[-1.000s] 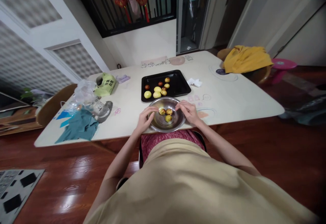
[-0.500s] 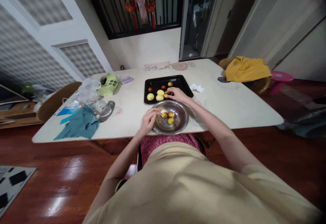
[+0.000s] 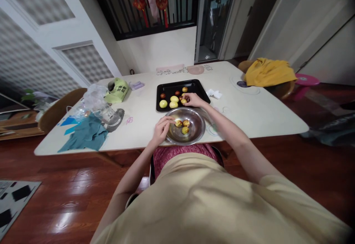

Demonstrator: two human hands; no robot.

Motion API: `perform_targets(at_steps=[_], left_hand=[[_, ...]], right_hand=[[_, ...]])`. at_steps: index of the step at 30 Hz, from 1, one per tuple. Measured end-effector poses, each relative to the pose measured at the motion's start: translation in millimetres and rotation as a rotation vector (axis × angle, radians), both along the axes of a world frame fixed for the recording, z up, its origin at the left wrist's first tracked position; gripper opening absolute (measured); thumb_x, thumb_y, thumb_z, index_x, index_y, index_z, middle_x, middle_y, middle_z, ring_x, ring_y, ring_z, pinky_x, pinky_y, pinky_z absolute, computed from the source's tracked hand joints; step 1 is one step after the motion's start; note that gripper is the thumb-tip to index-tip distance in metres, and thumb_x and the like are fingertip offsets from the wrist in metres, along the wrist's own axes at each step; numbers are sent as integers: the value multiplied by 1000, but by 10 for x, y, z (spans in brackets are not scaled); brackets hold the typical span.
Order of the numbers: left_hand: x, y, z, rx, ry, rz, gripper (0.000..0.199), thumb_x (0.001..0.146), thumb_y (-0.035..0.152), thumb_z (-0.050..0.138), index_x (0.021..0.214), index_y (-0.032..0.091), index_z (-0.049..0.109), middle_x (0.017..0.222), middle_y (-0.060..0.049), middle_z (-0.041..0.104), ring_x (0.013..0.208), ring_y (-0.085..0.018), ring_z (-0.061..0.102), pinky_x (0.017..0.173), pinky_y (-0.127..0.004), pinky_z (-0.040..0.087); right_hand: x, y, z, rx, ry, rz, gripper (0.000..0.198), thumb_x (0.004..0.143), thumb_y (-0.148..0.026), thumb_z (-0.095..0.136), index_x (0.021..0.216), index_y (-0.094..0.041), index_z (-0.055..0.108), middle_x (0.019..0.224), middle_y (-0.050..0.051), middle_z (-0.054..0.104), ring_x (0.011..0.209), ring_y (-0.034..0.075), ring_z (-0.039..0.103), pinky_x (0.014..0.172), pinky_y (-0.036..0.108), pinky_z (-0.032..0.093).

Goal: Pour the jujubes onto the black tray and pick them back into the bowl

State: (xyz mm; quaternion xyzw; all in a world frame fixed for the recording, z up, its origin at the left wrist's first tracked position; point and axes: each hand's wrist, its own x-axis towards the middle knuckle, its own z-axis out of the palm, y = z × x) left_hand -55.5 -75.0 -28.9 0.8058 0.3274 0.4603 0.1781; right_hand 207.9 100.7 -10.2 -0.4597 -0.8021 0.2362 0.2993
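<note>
A shiny metal bowl stands at the table's near edge with three yellow, brown-patched round fruits inside. My left hand lies over the bowl's left rim, fingers reaching inside and thumb along the edge, gripping it. Just behind the bowl is a black tray bearing several round fruits, some plain yellow-green and some reddish brown. Over the tray's near right part, my right hand has its fingertips closed on a yellow fruit, partly hidden by the fingers.
White crumpled tissue lies right of the tray. To the left are a light green bag, clear plastic bags, a roll of tape and a teal cloth. A yellow garment hangs over a chair at right.
My view has shifted slightly. The right fingertips have stayed at the same tray fruit, with little movement. My left hand remains on the bowl's rim.
</note>
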Motion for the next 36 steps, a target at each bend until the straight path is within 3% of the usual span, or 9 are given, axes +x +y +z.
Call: perform_targets(at_steps=[3, 6, 10, 13, 18, 25, 30, 36], left_hand=[[4, -3, -3, -11, 17, 13, 57, 114, 52, 33, 103, 19, 78, 115, -14, 74, 112, -27, 70, 103, -47, 55], [12, -8, -13, 10, 0, 23, 54, 113, 51, 34, 103, 19, 77, 116, -14, 74, 111, -27, 70, 103, -47, 55], [22, -26, -34, 97, -51, 104, 50, 114, 46, 34, 105, 19, 75, 117, -14, 73, 111, -26, 69, 101, -46, 56], [21, -41, -49, 151, -53, 172, 48, 114, 43, 34, 102, 19, 74, 111, -13, 72, 107, -25, 69, 98, -44, 57], [9, -41, -69, 183, 3, 229, 50, 114, 44, 31, 97, 20, 72, 103, -12, 70, 101, -25, 67, 93, -43, 58], [0, -20, -80, 159, -6, 202, 51, 113, 45, 31, 97, 20, 73, 104, -12, 69, 101, -25, 67, 94, -44, 57], [4, -29, -74, 156, -18, 191, 48, 113, 43, 33, 97, 20, 72, 105, -12, 70, 102, -25, 67, 94, -44, 57], [-46, 78, -26, 162, -76, 246, 40, 113, 42, 39, 98, 21, 69, 106, -10, 70, 105, -25, 68, 94, -42, 58]], right_hand=[[32, -194, 86, 59, 93, -4, 25, 74, -21, 76, 98, -16, 72, 92, 6, 79, 81, 19, 69, 75, 29, 54], [33, -596, 211, 155, 202, 78, 29, 78, -26, 75, 106, -18, 72, 100, 6, 79, 86, 21, 70, 76, 30, 56], [-53, -1224, 315, 192, 143, 275, 37, 84, -24, 73, 121, -20, 71, 110, 6, 79, 93, 22, 72, 86, 32, 57], [-158, -1500, 287, 203, 21, 421, 37, 86, -19, 72, 122, -20, 73, 117, 9, 78, 103, 25, 72, 95, 37, 56], [-286, -1520, 170, 226, -160, 542, 30, 88, -14, 72, 117, -20, 74, 114, 10, 77, 107, 27, 70, 98, 40, 54], [-337, -1453, 96, 268, -267, 552, 22, 91, -13, 72, 112, -20, 74, 111, 10, 77, 110, 28, 68, 99, 42, 51], [-236, -1475, 123, 264, -152, 507, 21, 94, -18, 72, 115, -19, 75, 115, 11, 77, 110, 28, 69, 102, 43, 53], [119, -1613, 93, 317, 170, 234, 21, 107, -35, 61, 107, -22, 77, 106, 9, 79, 101, 26, 72, 95, 43, 56]])
